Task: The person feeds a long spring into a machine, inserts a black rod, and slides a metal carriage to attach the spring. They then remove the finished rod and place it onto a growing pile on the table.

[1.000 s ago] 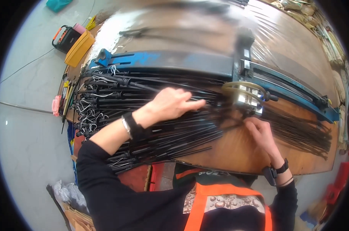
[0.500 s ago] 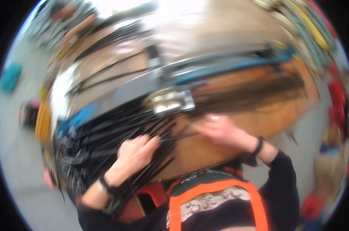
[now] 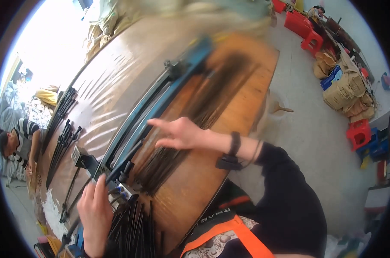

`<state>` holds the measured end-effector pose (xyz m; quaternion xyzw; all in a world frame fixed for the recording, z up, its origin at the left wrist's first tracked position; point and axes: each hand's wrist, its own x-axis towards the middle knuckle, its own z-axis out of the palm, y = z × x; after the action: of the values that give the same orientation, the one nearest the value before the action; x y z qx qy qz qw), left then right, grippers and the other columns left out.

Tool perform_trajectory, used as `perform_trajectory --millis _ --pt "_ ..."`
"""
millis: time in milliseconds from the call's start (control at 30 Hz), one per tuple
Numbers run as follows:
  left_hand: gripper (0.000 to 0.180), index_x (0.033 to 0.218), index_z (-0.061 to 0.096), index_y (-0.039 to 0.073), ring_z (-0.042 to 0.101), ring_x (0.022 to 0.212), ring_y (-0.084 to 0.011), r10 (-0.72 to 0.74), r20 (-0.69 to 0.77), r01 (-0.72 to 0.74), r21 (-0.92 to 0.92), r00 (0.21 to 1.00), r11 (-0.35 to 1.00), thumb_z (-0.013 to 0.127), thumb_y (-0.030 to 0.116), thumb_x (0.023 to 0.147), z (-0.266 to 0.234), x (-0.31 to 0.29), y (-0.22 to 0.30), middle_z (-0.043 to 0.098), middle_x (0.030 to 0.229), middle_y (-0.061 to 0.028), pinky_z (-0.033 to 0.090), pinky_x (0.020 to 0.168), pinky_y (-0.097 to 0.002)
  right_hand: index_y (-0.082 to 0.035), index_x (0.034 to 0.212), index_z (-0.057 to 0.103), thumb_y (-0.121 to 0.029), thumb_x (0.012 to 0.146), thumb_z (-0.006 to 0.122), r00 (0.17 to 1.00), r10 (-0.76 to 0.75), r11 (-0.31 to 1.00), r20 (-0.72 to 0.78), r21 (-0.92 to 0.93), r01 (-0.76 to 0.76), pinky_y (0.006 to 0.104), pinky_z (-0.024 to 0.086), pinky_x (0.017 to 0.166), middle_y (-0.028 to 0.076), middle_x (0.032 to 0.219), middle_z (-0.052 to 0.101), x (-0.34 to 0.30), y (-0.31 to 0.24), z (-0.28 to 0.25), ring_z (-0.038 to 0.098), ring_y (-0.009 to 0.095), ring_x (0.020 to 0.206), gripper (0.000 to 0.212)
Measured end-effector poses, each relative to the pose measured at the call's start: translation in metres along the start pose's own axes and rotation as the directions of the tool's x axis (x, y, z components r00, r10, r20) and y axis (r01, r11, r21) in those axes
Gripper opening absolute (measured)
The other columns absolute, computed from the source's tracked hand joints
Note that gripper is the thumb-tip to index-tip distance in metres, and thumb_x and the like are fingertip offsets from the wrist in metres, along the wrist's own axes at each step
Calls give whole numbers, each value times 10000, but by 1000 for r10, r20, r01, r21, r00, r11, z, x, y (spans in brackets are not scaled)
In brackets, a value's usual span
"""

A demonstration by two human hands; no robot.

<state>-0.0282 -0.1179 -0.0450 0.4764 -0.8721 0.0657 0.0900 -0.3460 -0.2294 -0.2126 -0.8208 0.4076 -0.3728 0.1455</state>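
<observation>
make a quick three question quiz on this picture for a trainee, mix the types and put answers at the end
1. True or false: the person's right hand is clenched in a fist.

2. Pick one. The thin dark rods beneath that hand lie on:
a) the floor
b) the wooden tabletop
c) a stool

3. Short answer: which hand is nearer the silver metal block with blue fittings?

Key: 1. False, it is open. 2. b. 3. The left hand.
</observation>
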Motion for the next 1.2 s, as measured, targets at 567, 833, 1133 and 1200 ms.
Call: perform_trajectory --millis 567,833,1133,1200 --pt "404 1230 647 171 575 658 -279 59 14 -60 83 998 995 657 61 841 28 46 -2 508 708 -94 457 575 -411 -130 1118 701 -323 827 751 924 -251 968 -290 -62 243 358 486 659 45 725 616 38 -32 0 582 234 701 352" --pt "397 1207 667 158 557 669 -280 -60 -73 66 71 995 995 641 20 836 8 -3 -17 494 714 -98 459 601 -395 -116 1033 740 -252 821 758 863 -344 882 -370 187 432 326 452 677 24 691 582 42 -55 19 547 197 707 252" --pt "325 1171 639 76 574 710 -293 -61 -114 67 51 992 996 620 -12 859 13 -44 -26 560 787 -118 474 640 -390 -132 1098 727 -176 826 754 868 -359 861 -343 239 450 336 459 614 46 720 627 48 -86 46 577 182 650 277" --pt "301 1168 630 64 580 718 -304 -138 -188 151 53 972 987 617 -3 875 8 -64 -55 578 815 -130 478 647 -387 -118 1085 717 -155 850 740 892 -333 934 -304 26 357 326 468 596 50 717 618 56 -55 34 579 172 658 239"
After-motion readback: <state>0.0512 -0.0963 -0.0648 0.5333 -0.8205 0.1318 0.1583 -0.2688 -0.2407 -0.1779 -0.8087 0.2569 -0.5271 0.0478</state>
